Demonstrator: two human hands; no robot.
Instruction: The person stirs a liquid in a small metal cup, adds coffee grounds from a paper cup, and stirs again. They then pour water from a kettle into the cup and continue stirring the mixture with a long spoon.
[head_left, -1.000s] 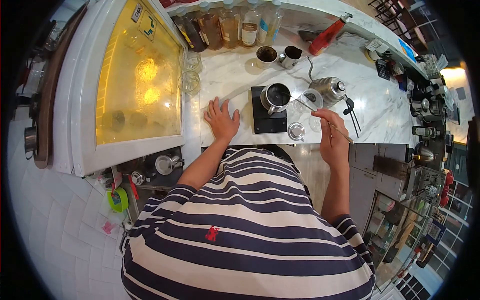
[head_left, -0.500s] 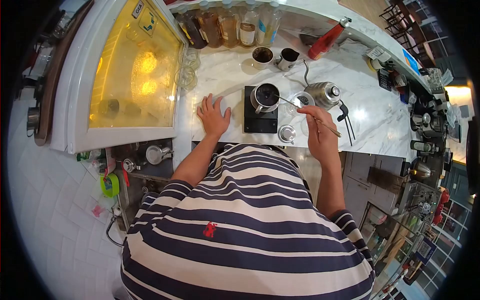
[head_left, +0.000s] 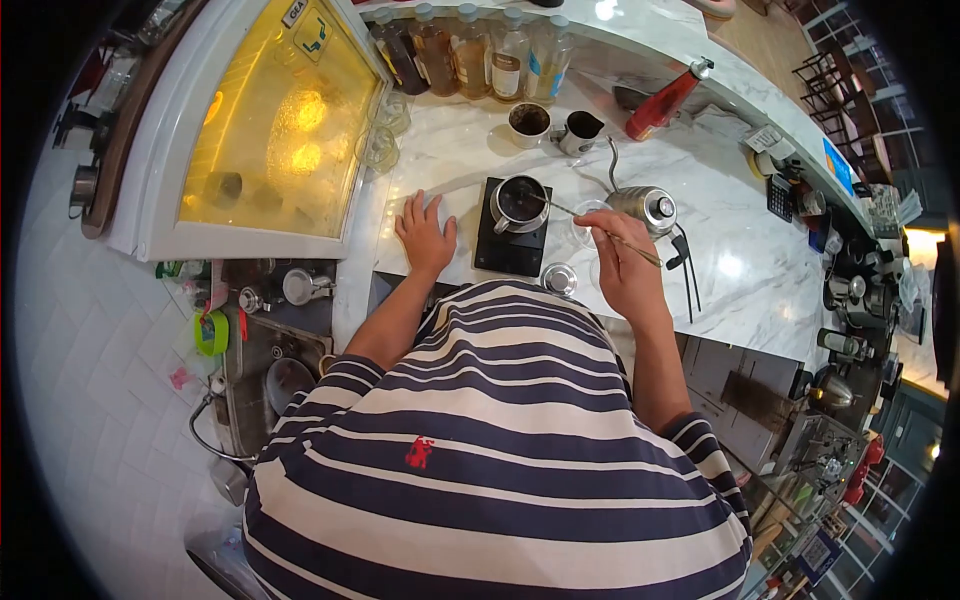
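My left hand [head_left: 425, 238] lies flat on the marble counter with its fingers spread, left of a black scale [head_left: 512, 258]. On the scale stands a metal cup [head_left: 499, 222] with a handle and dark contents. My right hand [head_left: 628, 265] grips a thin, long-handled spoon [head_left: 563, 209], whose far end dips into the cup. Partly behind that hand is a clear glass vessel [head_left: 584, 238]. A silver gooseneck kettle [head_left: 640, 207] stands just beyond it. Close to the counter's front edge, below the scale, sits a small round metal item [head_left: 559, 279].
A dark-stained cup [head_left: 529, 121] and a small pitcher [head_left: 579, 136] stand behind the scale. Several bottles [head_left: 508, 65] line the back, with a red bottle [head_left: 668, 100] further right. An open glass-fronted door [head_left: 280, 150] bounds the left, glasses [head_left: 379, 152] beside it.
The whole view has turned slightly. My right hand still grips the spoon, its end staying inside the cup. My left hand remains flat on the counter.
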